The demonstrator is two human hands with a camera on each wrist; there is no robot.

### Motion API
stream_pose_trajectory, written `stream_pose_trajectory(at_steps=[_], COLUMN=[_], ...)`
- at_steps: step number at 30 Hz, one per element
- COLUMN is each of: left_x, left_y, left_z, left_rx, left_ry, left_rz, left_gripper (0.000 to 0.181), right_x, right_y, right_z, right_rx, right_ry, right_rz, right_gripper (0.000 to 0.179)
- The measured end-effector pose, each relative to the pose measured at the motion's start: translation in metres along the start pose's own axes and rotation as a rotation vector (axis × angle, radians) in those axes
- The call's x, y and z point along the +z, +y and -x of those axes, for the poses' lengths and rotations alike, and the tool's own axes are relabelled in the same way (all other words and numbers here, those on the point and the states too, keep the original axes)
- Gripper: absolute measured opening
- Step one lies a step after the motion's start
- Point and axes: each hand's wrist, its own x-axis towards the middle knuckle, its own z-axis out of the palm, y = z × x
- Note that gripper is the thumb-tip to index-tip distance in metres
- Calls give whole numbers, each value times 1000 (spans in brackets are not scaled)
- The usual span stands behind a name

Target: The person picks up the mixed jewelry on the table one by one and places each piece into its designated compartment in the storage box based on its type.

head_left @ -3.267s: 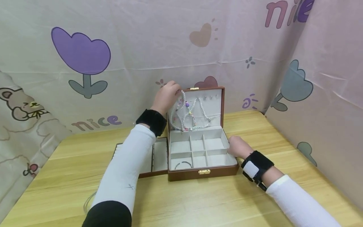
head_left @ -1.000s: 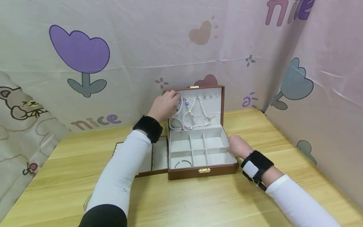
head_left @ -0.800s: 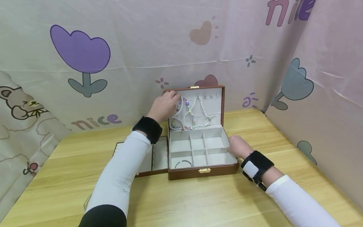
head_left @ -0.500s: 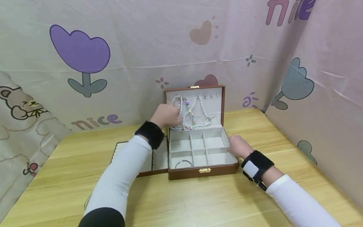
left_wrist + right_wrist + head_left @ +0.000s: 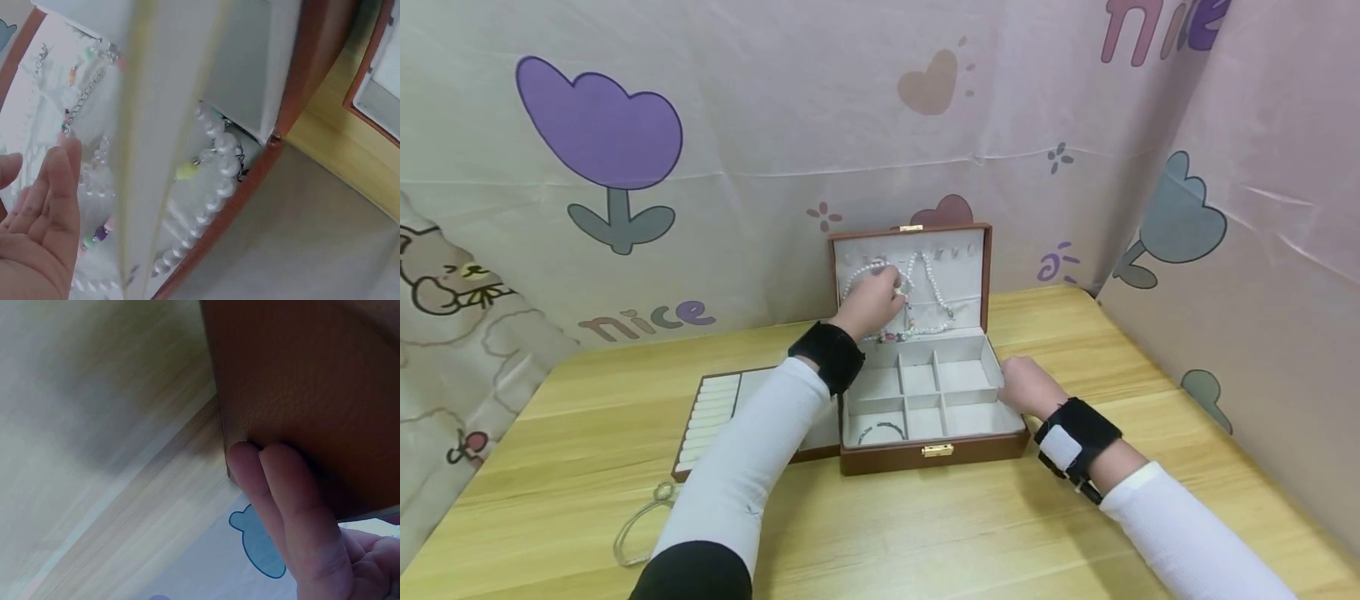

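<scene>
A brown jewelry box (image 5: 880, 462) stands with its lid (image 5: 987, 275) raised. White bead necklaces (image 5: 934, 287) with colored beads hang inside the lid. My left hand (image 5: 871, 302) is in front of the left necklaces and hides part of them. In the left wrist view its fingers (image 5: 61, 194) are extended close to the beads and a fine chain, with the thumb apart and nothing between them. My right hand (image 5: 1030, 388) holds the box's right side wall. The right wrist view shows two fingers (image 5: 300, 506) against the brown outer wall; the rest is partly hidden.
A ring tray (image 5: 709, 417) with white rolls lies left of the box, partly beneath my left forearm. A thin bracelet (image 5: 882, 428) lies in the front left compartment. On the table at front left is a pale looped cord (image 5: 634, 533). A printed curtain hangs behind.
My left hand has come down from the lid's upper left corner and moved right across the necklaces. The left strand's upper part has shifted. My right hand has stayed at the box's side.
</scene>
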Motion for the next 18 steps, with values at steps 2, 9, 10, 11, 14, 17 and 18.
stream_pose_trajectory(at_steps=[2,9,10,11,14,17,18], left_x=[-1,-9,-9,-9,-10,-12,-13], left_y=[-2,-12,-13,-14,-15,-15,-14], left_z=[1,3,3,2,0,-1,0], left_rx=[5,31,40,43,38,6,-9], left_ry=[28,221,251,269,314,329,339], left_rz=[-2,-161,-201,-238,-352,-419,-423], left_gripper=[16,27,27,29,28,22,20], right_x=[-1,-4,-4,-4,-3,-1,-1], right_y=[-1,-1,-1,0,1,0,0], right_z=[0,-1,-1,-1,-1,0,0], right_rx=[4,15,15,14,7,11,12], right_ry=[-1,-9,-8,-6,-4,-8,-10], right_rz=[0,-12,-13,-14,-15,-22,-24], right_gripper=[18,19,19,19,19,19,18])
